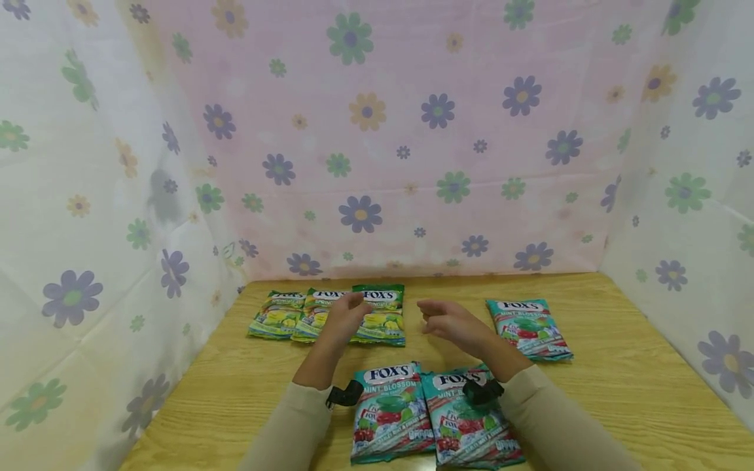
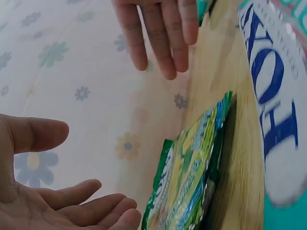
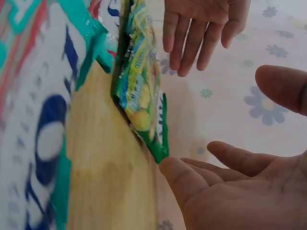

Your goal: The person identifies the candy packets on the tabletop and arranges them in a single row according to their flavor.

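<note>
My left hand is held above the table with its fingers loosely extended and nothing in it, in front of the yellow-green Fox's candy bags. Facing it across a gap, my right hand is also free of any object. Three of those bags lie at the back left: the leftmost bag, a middle bag and the right bag, partly covered by my left hand. Below my wrists are two teal Mint Blossom candy bags, one on the left and one on the right. A third teal bag lies right of my right hand.
The bags lie on a wooden table. Flower-patterned cloth hangs behind the table and along both sides. Each wrist carries a black strap-on device, partly overlapping the front bags in the head view.
</note>
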### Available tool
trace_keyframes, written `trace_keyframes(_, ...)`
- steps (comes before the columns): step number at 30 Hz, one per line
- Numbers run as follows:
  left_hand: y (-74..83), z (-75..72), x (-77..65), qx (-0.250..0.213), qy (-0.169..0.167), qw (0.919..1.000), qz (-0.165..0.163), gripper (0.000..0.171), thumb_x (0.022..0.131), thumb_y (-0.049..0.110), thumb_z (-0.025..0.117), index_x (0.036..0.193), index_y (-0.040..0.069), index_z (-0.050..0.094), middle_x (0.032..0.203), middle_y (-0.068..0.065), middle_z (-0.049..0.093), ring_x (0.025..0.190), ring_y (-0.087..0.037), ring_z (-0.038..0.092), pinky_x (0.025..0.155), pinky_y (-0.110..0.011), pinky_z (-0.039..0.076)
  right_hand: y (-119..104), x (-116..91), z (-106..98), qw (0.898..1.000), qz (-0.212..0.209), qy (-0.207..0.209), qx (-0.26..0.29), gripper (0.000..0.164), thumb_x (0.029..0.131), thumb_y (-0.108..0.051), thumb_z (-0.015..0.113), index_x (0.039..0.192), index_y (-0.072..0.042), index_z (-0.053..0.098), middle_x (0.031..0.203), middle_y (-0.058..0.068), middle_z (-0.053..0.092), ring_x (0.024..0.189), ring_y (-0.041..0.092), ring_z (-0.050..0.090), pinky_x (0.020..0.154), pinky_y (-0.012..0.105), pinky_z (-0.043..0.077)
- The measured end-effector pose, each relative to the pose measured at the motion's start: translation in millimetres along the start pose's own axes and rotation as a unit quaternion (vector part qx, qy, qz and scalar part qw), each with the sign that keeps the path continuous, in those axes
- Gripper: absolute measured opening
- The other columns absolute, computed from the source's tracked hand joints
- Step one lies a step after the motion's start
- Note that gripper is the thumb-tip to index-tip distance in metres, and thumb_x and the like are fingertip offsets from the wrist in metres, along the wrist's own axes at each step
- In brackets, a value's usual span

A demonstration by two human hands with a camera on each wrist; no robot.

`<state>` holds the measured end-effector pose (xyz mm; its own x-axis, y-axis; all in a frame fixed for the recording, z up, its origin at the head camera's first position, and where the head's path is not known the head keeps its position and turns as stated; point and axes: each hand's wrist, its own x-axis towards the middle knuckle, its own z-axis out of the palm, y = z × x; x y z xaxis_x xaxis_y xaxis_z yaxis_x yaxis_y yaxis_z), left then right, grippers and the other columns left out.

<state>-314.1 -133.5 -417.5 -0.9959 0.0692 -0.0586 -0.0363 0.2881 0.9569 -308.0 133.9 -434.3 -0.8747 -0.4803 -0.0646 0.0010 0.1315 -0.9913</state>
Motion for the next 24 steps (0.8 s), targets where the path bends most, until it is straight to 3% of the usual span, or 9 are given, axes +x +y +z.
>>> trace_keyframes(6,15.8,24.3,-3.7,0.013,-0.013,0.9997,0.019,0.059,0.102,0.031,0.065,0.153,0.007,0.048,0.158,-0.019,0.045,0.145,-0.039,0.044,0.116,-0.059,0.042,-10,-18,-15,0.998,-0.006,0.036,-0.056,0.064,0.102,-0.021,0.063,0.160,-0.007,0.037,0.165,0.017,0.036,0.153,0.038,0.034,0.121,0.059,0.035)
trace_keyframes(13,40.7,56.9,-3.4,0.007,-0.046,0.9983,0.036,0.057,0.100,0.031,0.066,0.151,0.012,0.050,0.156,-0.015,0.047,0.145,-0.036,0.044,0.117,-0.056,0.042,-22,-40,-38,0.987,-0.005,0.078,-0.138,0.056,0.105,-0.029,0.061,0.153,-0.005,0.047,0.155,0.020,0.049,0.136,0.040,0.055,0.110,0.055,0.050)
trace_keyframes(24,62.1,115.3,-0.5,0.002,-0.062,0.9967,0.053,0.053,0.099,0.033,0.067,0.147,0.015,0.056,0.147,-0.010,0.054,0.138,-0.032,0.052,0.112,-0.054,0.047,-33,-72,-92,0.974,0.014,0.132,-0.184,0.053,0.107,-0.031,0.057,0.151,-0.002,0.050,0.150,0.024,0.053,0.134,0.041,0.055,0.104,0.059,0.053)
